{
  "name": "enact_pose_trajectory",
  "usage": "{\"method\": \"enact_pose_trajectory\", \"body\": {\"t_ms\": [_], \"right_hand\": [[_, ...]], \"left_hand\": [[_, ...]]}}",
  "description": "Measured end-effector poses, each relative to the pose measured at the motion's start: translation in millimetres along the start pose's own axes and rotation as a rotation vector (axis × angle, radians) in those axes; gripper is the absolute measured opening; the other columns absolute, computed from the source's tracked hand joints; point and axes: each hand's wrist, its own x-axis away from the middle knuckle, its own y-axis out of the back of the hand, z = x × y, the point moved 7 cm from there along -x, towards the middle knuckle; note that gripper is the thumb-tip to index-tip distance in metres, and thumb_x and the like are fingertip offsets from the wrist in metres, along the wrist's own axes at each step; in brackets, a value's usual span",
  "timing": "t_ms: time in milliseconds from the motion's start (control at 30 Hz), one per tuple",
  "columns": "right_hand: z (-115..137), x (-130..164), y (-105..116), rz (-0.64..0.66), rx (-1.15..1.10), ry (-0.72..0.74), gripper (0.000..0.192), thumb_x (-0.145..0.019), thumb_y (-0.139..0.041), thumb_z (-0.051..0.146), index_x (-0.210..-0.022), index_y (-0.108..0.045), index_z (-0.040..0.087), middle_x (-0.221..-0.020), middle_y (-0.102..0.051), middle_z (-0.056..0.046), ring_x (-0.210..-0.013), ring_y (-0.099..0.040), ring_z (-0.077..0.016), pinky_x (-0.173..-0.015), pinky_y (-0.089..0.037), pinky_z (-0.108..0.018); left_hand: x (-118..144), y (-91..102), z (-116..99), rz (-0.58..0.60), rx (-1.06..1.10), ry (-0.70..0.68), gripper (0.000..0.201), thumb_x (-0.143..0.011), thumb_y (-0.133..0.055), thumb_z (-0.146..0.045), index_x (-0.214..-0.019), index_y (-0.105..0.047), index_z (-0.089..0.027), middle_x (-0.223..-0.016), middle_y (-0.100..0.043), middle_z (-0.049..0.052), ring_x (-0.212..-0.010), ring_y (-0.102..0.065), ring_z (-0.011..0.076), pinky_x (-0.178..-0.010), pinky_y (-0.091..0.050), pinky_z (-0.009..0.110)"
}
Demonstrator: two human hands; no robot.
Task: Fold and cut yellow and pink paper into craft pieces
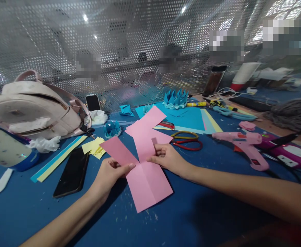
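Between my two hands is a sheet of pink paper [150, 185], creased down the middle and split from its far edge into two spreading flaps. My left hand [111, 175] pinches the left flap, thumb on top. The right flap is pinched between thumb and fingers of my right hand [168, 157]. More pink paper pieces [149, 121] lie just beyond the sheet. Close by on the right are scissors [187, 140] with yellow and red handles; their blades are hidden under the paper.
At left stand a pale backpack [42, 106], a black phone [73, 171] and yellow paper squares [96, 148]. Blue folded-paper flowers [176, 98] rest toward the back. A pink glue gun [243, 144] lies at right, near a purple device [286, 151]. A perforated metal panel [129, 41] closes off the far side.
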Motion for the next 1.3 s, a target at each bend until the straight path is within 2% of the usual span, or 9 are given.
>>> {"method": "enact_pose_trajectory", "body": {"t_ms": [133,233,300,367,533,833,1000,1200,1300], "right_hand": [[4,1,0,-0.033,-0.031,0.024,0.045,-0.067,-0.079,0.048,-0.092,-0.066,0.013,-0.086,-0.071,-0.007,-0.08,-0.068,-0.021,-0.066,-0.053,-0.028],[5,3,0,-0.051,-0.026,0.004,0.049,-0.073,-0.074,0.051,-0.104,-0.064,0.014,-0.083,-0.07,-0.005,-0.066,-0.064,-0.0159,-0.05,-0.046,-0.022],[4,4,-4,0.001,-0.016,-0.02,0.051,-0.073,-0.074,0.051,-0.106,-0.063,0.014,-0.079,-0.069,-0.004,-0.06,-0.061,-0.0142,-0.045,-0.041,-0.02],[4,4,-7,0.047,-0.026,-0.021,0.05,-0.069,-0.077,0.05,-0.101,-0.064,0.014,-0.079,-0.069,-0.003,-0.063,-0.063,-0.0155,-0.049,-0.044,-0.021],[5,2,-2,-0.008,0.03,0.003,0.041,-0.066,-0.081,0.047,-0.083,-0.063,0.014,-0.068,-0.064,0.0,-0.059,-0.059,-0.0134,-0.05,-0.042,-0.021],[7,1,-3,-0.011,0.038,0.034,0.042,-0.071,-0.077,0.044,-0.096,-0.065,0.012,-0.079,-0.068,-0.004,-0.065,-0.06,-0.0146,-0.054,-0.044,-0.023],[8,3,-7,0.027,0.006,0.036,0.045,-0.076,-0.071,0.049,-0.101,-0.063,0.012,-0.083,-0.067,-0.004,-0.068,-0.061,-0.015,-0.056,-0.046,-0.023],[11,4,-10,0.044,0.085,0.039,0.042,-0.071,-0.075,0.051,-0.081,-0.059,0.013,-0.061,-0.054,0.003,-0.049,-0.044,-0.0079,-0.043,-0.029,-0.019],[12,5,-12,0.066,0.017,0.039,0.041,-0.072,-0.075,0.05,-0.083,-0.058,0.014,-0.064,-0.056,0.002,-0.051,-0.048,-0.0089,-0.043,-0.03,-0.019]], "left_hand": [[3,-7.7,-6,0.085,-0.029,0.01,0.033,-0.064,-0.084,-0.042,-0.075,-0.074,-0.012,-0.077,-0.074,0.007,-0.069,-0.064,0.0174,-0.065,-0.047,0.025],[6,-15.4,-7,0.176,-0.028,0.03,0.035,-0.065,-0.083,-0.039,-0.088,-0.077,-0.013,-0.091,-0.076,0.01,-0.079,-0.066,0.0201,-0.074,-0.049,0.027],[5,-13.7,-6,0.156,-0.045,0.027,0.035,-0.065,-0.083,-0.04,-0.086,-0.077,-0.012,-0.087,-0.076,0.011,-0.075,-0.066,0.0196,-0.071,-0.049,0.028],[3,-9.5,-4,0.111,-0.067,0.017,0.036,-0.064,-0.083,-0.041,-0.083,-0.076,-0.01,-0.081,-0.075,0.01,-0.068,-0.063,0.0178,-0.065,-0.047,0.026],[0,-6.2,-2,0.067,-0.07,0.018,0.039,-0.062,-0.084,-0.042,-0.083,-0.076,-0.01,-0.078,-0.074,0.01,-0.066,-0.062,0.0168,-0.062,-0.047,0.026],[2,-10.2,-6,0.075,-0.031,0.008,0.04,-0.065,-0.082,-0.045,-0.084,-0.074,-0.01,-0.077,-0.074,0.009,-0.066,-0.063,0.017,-0.062,-0.047,0.025],[6,-18.7,-7,0.141,-0.019,0.016,0.039,-0.067,-0.082,-0.042,-0.093,-0.075,-0.013,-0.093,-0.076,0.009,-0.079,-0.068,0.02,-0.069,-0.051,0.025],[6,-18.3,-4,0.11,-0.028,0.005,0.04,-0.062,-0.085,-0.044,-0.085,-0.077,-0.012,-0.084,-0.077,0.009,-0.078,-0.07,0.024,-0.069,-0.053,0.028],[5,-18.3,-4,0.113,-0.01,0.01,0.042,-0.059,-0.087,-0.045,-0.083,-0.077,-0.012,-0.082,-0.077,0.009,-0.078,-0.071,0.0243,-0.071,-0.054,0.029]]}}
